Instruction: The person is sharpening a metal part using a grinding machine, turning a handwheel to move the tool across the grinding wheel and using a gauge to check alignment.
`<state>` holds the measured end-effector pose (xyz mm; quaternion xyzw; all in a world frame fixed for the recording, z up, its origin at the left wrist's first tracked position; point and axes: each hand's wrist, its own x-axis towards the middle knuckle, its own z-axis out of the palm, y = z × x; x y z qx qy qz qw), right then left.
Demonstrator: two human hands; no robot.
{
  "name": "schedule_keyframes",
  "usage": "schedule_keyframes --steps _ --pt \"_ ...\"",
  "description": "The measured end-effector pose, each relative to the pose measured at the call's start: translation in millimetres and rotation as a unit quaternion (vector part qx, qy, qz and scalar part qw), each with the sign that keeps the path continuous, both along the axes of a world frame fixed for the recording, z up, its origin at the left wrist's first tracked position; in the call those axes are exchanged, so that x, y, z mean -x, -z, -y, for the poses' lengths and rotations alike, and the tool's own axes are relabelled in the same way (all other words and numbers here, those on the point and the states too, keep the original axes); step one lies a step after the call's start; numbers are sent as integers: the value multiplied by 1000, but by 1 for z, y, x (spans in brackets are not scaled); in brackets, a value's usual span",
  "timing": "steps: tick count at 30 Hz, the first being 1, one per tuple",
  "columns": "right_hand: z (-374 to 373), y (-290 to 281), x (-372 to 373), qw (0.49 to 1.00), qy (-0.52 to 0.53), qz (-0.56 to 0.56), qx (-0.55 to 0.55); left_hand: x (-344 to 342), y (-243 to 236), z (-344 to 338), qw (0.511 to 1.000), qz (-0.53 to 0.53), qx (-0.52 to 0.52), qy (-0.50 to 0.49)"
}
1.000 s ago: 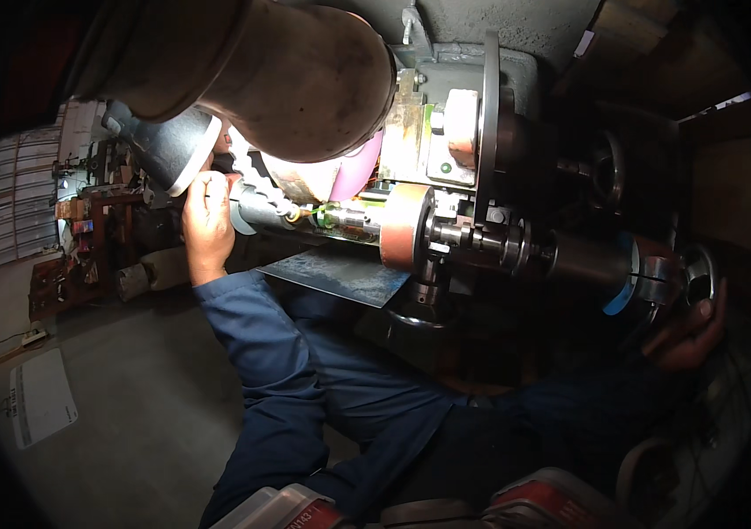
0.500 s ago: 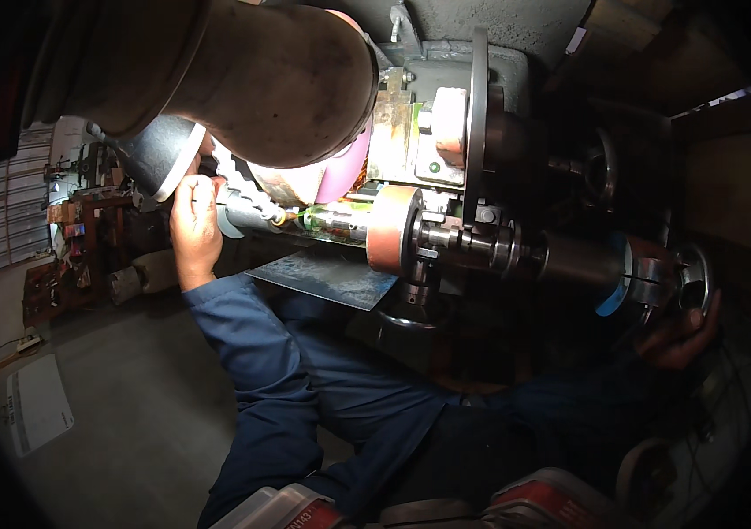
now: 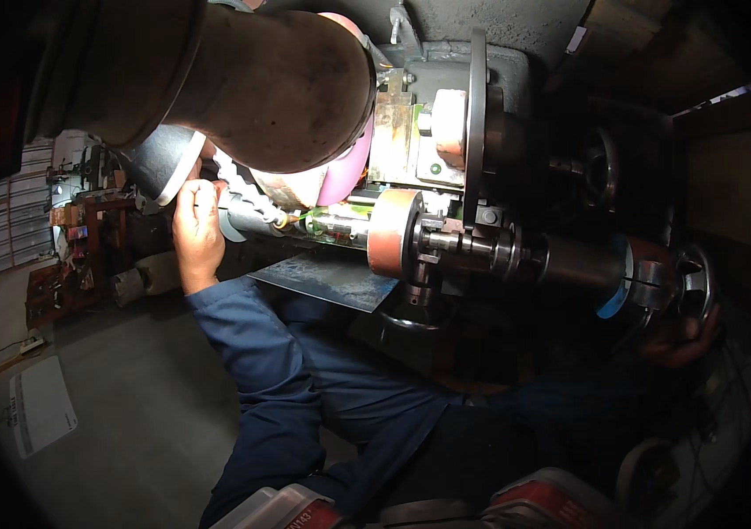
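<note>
My left hand (image 3: 197, 238) is raised at the left end of a grinding machine, its fingers bent closed beside the pale rim of a dark cone-shaped lamp shade (image 3: 162, 163). What those fingers grip is hidden. Close by, a segmented coolant hose (image 3: 248, 192) runs to a nozzle by the pink grinding wheel (image 3: 347, 172) and a wet, shiny metal shaft (image 3: 340, 226). Over at the far right, in shadow, my right hand (image 3: 682, 340) has its fingers curled at the lower rim of a chrome handwheel (image 3: 702, 282).
A big brown duct-like tube (image 3: 278, 88) hangs over the upper left. An orange-faced round collar (image 3: 390, 233) sits mid-machine, with another handwheel (image 3: 420, 313) beneath it. A flat metal sheet (image 3: 327, 278) juts out towards me. A white board (image 3: 43, 407) lies on the floor at left.
The chrome handwheel's spokes appear slightly turned, with my right hand still at its rim. My left hand stays in place. The whole view has shifted very slightly.
</note>
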<state>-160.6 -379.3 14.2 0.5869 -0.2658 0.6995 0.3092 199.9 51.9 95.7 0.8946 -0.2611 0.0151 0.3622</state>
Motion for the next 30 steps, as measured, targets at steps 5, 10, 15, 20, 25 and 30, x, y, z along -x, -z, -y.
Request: schedule_keyframes --steps 5,10,15,20,25,30 --pt "-27 -12 23 967 -94 -55 -232 0 -2 0 1000 3 -2 -5" --pt "-39 -34 32 897 -123 -148 -397 -3 0 1 1000 0 5 -8" --pt "-38 -39 31 873 -123 -146 -448 -3 0 0 1000 -7 7 -10" --pt "-37 -45 32 862 -95 -180 -464 -5 2 0 1000 -14 14 -10" --pt "-35 -36 37 878 -129 -169 -428 -1 -2 2 1000 13 -9 -15" --pt "-36 -31 38 887 -126 -164 -414 1 -5 3 999 20 -26 -16"
